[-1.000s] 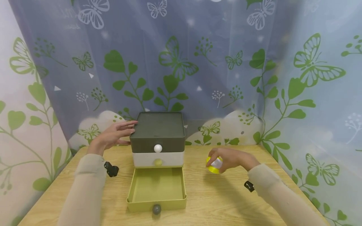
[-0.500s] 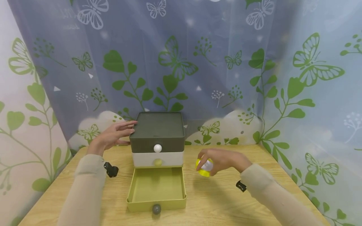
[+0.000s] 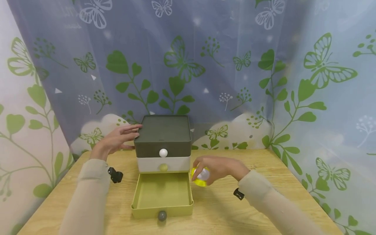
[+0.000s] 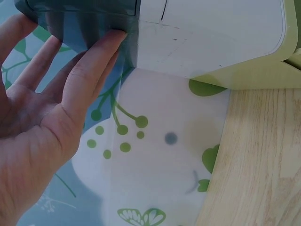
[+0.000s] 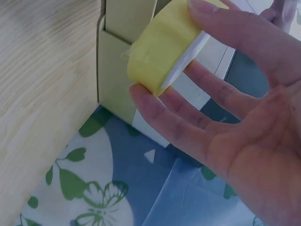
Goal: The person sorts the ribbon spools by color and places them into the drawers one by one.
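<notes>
My right hand (image 3: 218,168) pinches a roll of yellow tape (image 5: 164,44) between thumb and fingers, close to the right side of the drawer box. The roll's pale inner core shows in the head view. A small drawer box with a dark top (image 3: 165,129) stands on the table. Its lowest drawer (image 3: 163,213), yellow-green with a grey knob, is pulled out and holds nothing. My left hand (image 3: 116,140) rests its fingertips against the box's upper left edge, its fingers fairly straight; the left wrist view shows them at the dark top section (image 4: 84,9).
Above the pulled-out drawer, the white middle drawer (image 3: 179,164) with a yellow-green knob and the dark upper drawer with a white knob (image 3: 163,152) are closed. A patterned curtain (image 3: 229,75) hangs behind the wooden table (image 3: 249,215).
My right hand has carried the tape roll leftward over the table, from well right of the box to beside the pulled-out drawer. The left hand stays on the box's edge.
</notes>
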Demonstrator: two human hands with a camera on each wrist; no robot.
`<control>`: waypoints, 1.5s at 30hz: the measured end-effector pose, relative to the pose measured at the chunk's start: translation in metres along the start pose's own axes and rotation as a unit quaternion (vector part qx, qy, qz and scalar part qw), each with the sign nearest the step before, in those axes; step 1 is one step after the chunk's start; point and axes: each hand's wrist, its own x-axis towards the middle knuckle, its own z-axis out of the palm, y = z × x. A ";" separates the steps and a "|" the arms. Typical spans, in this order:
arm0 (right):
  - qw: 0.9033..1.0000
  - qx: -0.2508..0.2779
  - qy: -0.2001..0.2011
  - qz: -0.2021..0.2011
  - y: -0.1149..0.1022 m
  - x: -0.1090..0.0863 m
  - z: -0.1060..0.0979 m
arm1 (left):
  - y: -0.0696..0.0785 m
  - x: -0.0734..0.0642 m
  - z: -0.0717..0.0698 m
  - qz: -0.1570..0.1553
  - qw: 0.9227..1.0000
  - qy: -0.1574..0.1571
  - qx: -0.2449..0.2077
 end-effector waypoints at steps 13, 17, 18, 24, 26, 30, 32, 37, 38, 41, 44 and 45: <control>0.999 -0.024 -0.008 -0.025 -0.022 0.016 0.007 | 0.000 0.003 0.001 0.004 1.000 -0.003 -0.005; 0.998 -0.039 -0.011 -0.040 -0.028 0.022 0.009 | 0.000 0.003 0.002 0.001 1.000 -0.001 -0.007; 0.998 -0.042 -0.013 -0.043 -0.029 0.024 0.010 | 0.000 0.003 0.001 0.001 1.000 0.000 -0.006; 0.996 -0.057 -0.026 -0.058 -0.041 0.035 0.016 | 0.000 0.002 0.000 0.001 1.000 0.001 -0.004; 0.996 -0.058 -0.031 -0.062 -0.045 0.039 0.018 | 0.000 0.001 0.000 0.002 1.000 -0.001 -0.005; 0.995 -0.072 -0.038 -0.065 -0.050 0.047 0.023 | -0.002 0.001 0.000 0.002 1.000 -0.001 -0.006; 0.994 -0.074 -0.040 -0.067 -0.052 0.051 0.025 | -0.003 0.001 -0.001 0.003 1.000 0.001 -0.006; 0.992 -0.081 -0.050 -0.078 -0.055 0.060 0.029 | -0.004 0.002 -0.001 0.005 1.000 -0.001 -0.007; 0.992 -0.085 -0.053 -0.080 -0.056 0.062 0.029 | -0.004 0.002 -0.001 0.005 1.000 -0.001 -0.007; 0.991 -0.092 -0.060 -0.079 -0.057 0.068 0.031 | -0.004 0.002 -0.002 0.004 1.000 -0.001 -0.005; 0.991 -0.094 -0.064 -0.072 -0.058 0.072 0.033 | -0.004 0.002 -0.002 0.004 1.000 0.000 -0.005; 0.991 -0.095 -0.065 -0.071 -0.058 0.074 0.033 | -0.004 0.002 -0.002 0.005 1.000 0.000 -0.005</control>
